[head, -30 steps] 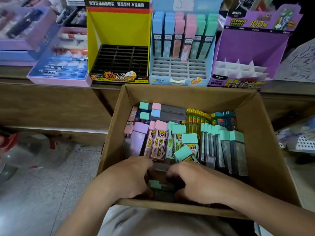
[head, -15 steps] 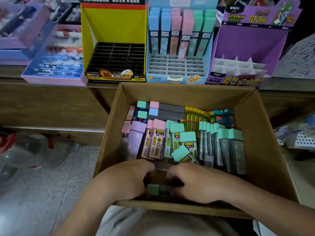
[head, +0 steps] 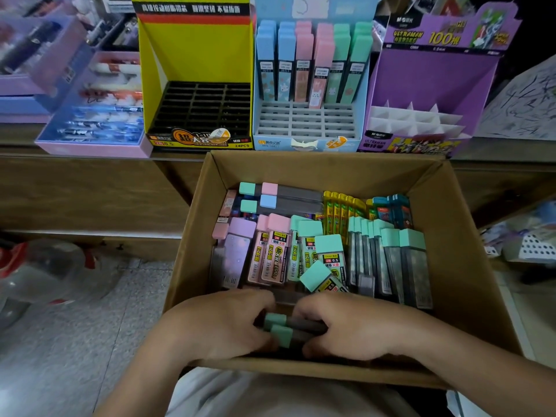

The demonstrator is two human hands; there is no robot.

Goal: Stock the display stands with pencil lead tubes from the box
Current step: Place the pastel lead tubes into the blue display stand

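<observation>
A cardboard box (head: 469, 266) in front of me holds several pencil lead tubes with mint, pink, lilac and yellow caps. At its near edge my left hand (head: 216, 323) and my right hand (head: 346, 323) curl around a small bundle of grey tubes with mint caps (head: 281, 331), held between them. On the counter behind stand three displays: a yellow stand (head: 195, 70) with bare black slots, a blue stand (head: 310, 127) with blue, pink and mint tubes in its back rows, and a purple stand (head: 433, 82) with bare white dividers.
A lilac tray of pens (head: 90, 121) sits left of the yellow stand. A wooden counter front (head: 75, 191) runs behind the box. A clear plastic bottle (head: 45, 266) lies on the tiled floor at the left. A white perforated basket (head: 535, 245) sits at the right.
Both hands have stayed at the box's near edge and have drawn the mint-capped tubes closer together; two caps now show between the fingers instead of one.
</observation>
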